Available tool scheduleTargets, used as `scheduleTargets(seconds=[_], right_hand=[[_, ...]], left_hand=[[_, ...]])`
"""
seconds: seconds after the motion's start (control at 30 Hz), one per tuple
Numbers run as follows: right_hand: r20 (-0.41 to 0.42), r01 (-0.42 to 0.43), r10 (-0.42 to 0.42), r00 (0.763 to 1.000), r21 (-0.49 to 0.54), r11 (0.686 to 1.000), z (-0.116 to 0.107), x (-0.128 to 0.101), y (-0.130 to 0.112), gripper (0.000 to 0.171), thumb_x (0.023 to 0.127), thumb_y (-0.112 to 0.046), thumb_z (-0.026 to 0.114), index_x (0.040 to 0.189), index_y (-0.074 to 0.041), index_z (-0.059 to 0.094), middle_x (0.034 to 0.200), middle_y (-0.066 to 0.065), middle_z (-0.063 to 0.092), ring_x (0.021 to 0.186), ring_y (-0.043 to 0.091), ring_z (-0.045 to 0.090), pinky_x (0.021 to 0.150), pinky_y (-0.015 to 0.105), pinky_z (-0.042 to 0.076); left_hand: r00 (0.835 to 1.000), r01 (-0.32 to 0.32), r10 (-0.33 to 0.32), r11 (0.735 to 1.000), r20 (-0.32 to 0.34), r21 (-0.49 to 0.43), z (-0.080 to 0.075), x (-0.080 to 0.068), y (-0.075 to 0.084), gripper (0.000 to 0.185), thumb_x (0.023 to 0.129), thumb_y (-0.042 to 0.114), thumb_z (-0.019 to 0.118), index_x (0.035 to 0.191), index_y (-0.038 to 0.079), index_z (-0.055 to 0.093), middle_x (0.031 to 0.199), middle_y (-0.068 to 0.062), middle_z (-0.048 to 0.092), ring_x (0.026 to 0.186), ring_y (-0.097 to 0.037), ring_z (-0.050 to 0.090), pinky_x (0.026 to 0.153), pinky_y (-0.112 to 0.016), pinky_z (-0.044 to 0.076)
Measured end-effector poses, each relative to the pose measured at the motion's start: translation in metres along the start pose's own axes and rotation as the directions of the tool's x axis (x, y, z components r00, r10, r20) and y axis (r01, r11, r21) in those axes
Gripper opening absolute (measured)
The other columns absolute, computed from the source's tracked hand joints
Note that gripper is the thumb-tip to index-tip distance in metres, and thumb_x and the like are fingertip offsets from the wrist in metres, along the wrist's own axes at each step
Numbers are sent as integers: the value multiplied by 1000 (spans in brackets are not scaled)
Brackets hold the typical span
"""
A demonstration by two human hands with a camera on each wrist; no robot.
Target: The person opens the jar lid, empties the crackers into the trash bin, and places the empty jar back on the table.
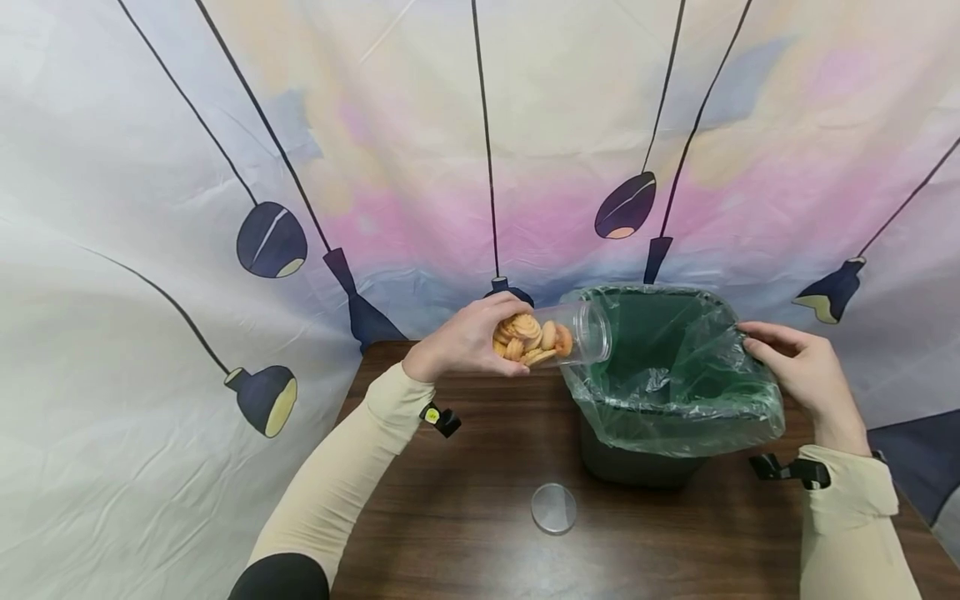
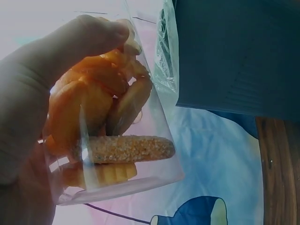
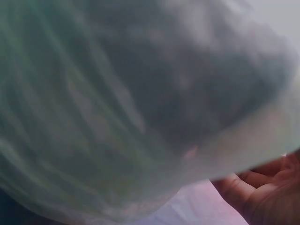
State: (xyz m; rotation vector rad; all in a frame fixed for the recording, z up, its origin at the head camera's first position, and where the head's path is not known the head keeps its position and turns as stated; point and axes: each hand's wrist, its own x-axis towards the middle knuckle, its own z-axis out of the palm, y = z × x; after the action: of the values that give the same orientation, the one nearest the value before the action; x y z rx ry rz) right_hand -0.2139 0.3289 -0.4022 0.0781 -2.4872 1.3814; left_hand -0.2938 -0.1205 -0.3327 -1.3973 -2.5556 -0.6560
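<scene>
My left hand [image 1: 467, 340] grips a clear plastic jar [image 1: 592, 333] tipped on its side, its mouth facing right at the left rim of the bin. Several golden cookies [image 1: 525, 332] lie inside; in the left wrist view a sugar-coated cookie stick [image 2: 129, 149] shows near the jar's base. The dark trash bin [image 1: 637, 463] stands upright, lined with a translucent green trash bag [image 1: 675, 417] folded over its rim. At the right rim, my right hand [image 1: 813, 379] pinches the bag's edge between thumb and fingers. In the right wrist view the bag [image 3: 93, 140] hides part of that hand.
A round clear lid [image 1: 553, 508] lies on the brown wooden table [image 1: 450, 517], in front of the bin and to its left. Behind the table hangs a cloth backdrop [image 1: 420, 125] printed with lamps.
</scene>
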Motion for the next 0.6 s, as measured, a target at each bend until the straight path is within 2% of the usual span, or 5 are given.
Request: scheduleTargets(seconds=[0.17, 0.37, 0.6], right_hand=[[6, 1, -1, 1000, 3, 1000, 0, 0, 2, 41, 97, -28, 61, 132, -7, 60, 106, -34, 55, 93, -14, 54, 66, 9, 45], [9, 13, -13, 1000, 15, 1000, 0, 0, 5, 40, 97, -24, 62, 132, -6, 60, 106, -34, 56, 93, -14, 54, 67, 9, 45], [2, 15, -15, 1000, -16, 1000, -2, 1, 4, 40, 97, -26, 61, 132, -7, 60, 106, -35, 54, 92, -15, 53, 67, 9, 45]], left_hand=[[1000, 5, -5, 999, 13, 45, -3, 3, 2, 75, 68, 45, 83, 130, 12, 56, 120, 0, 54, 97, -12, 54, 79, -28, 51], [1000, -19, 17, 996, 22, 82, -6, 8, 5, 74, 67, 45, 83, 128, 11, 57, 118, 1, 55, 96, -11, 53, 79, -28, 51], [999, -31, 27, 992, 39, 121, -9, 13, 7, 74, 67, 45, 83, 127, 11, 58, 117, 1, 56, 99, -12, 54, 83, -30, 51]])
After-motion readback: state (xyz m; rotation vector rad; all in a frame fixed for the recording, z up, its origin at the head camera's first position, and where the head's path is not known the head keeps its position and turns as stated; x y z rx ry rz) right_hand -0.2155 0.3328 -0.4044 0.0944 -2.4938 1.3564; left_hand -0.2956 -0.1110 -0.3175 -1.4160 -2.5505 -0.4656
